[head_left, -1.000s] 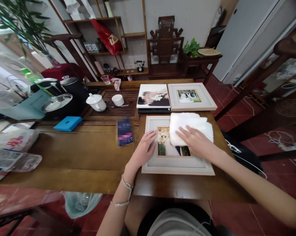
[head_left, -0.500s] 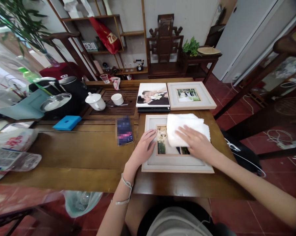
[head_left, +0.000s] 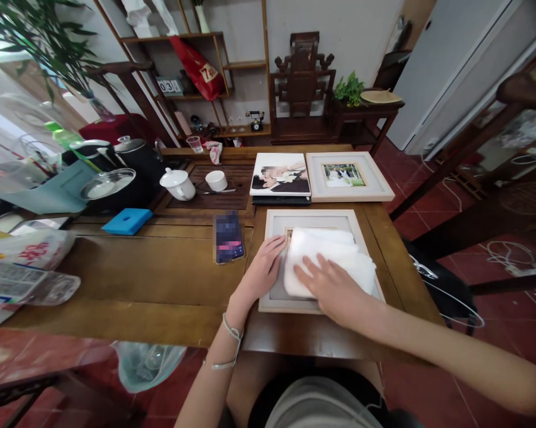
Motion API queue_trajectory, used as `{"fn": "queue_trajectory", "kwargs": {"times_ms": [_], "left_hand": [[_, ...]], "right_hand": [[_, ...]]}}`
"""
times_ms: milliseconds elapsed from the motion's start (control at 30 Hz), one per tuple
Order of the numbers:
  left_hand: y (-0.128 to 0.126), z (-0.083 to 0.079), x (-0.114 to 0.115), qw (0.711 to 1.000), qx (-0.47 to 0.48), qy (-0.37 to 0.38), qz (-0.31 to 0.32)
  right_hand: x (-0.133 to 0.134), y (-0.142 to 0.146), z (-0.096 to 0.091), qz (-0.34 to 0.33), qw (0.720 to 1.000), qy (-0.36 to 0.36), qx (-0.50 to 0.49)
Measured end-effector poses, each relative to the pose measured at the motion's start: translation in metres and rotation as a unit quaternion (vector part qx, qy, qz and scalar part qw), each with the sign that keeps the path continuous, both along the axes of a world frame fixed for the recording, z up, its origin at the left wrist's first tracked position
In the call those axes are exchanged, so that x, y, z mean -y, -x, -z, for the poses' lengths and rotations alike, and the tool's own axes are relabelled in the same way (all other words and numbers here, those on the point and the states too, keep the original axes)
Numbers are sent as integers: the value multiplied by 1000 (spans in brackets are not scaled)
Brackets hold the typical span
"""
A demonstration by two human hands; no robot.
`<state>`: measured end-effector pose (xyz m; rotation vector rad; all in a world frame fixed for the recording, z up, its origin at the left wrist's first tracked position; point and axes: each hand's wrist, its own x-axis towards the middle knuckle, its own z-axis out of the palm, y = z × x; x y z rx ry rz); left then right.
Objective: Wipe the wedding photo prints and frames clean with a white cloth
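Observation:
A light wooden picture frame (head_left: pixel 274 219) lies flat at the front of the table. Spread over most of its photo and the lower border is a folded white cloth (head_left: pixel 325 241). My right hand (head_left: pixel 333 285) presses flat on this cloth, fingers outstretched and somewhat apart. At the frame's left side rests my left hand (head_left: pixel 267 264), its fingers stretched out along the border by the cloth's edge. Most of the framed photo is hidden under the cloth. Left of the frame lies a phone (head_left: pixel 229 238) with a blurred screen.
Behind the frame are a stack topped by a photo panel (head_left: pixel 279 160) and another framed picture (head_left: pixel 375 172). A white lidded cup (head_left: pixel 177 183), a small white bowl (head_left: pixel 216 180) and a blue block (head_left: pixel 128 221) stand to the left. A plastic bag (head_left: pixel 147 368) hangs below the table edge.
My right hand and the cloth have slid left and towards me over the frame, covering more of the photo. My left hand stays at the frame's left side.

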<state>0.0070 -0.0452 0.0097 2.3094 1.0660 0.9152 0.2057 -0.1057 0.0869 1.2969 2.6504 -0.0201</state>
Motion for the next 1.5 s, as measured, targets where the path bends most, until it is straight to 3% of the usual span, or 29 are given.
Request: {"fn": "queue_trajectory", "kwargs": {"times_ms": [133,267,367,533,667,833,1033,1167,1267,1400,1500], "left_hand": [[0,0,1,1000,6,0,0],[0,0,1,1000,11,-4,1],[0,0,1,1000,1,-2,-4],[1,0,-4,1000,-14,3,-1],[2,0,-5,1000,-12,3,-2],[1,-1,-1,1000,-10,0,-8],[1,-2,0,1000,1,13,-4],[0,-5,0,1000,-5,22,-4],[0,-5,1,1000,-6,17,-4],[1,-1,0,1000,2,5,1],[2,3,-1,1000,20,-7,7]], "right_hand": [[26,-21,-24,-23,998,66,-9],[24,-37,-32,27,998,59,4],[26,-16,-25,21,999,23,18],[38,40,-9,-88,993,-79,-8],[45,52,1,-82,986,-143,3],[50,20,4,-48,990,-130,15],[54,-43,-14,23,998,-46,22],[35,-66,-20,53,998,-19,0],[2,-70,-10,98,993,-67,-9],[-47,-60,8,121,980,-153,-26],[-64,-41,14,84,985,-148,-28]]}}
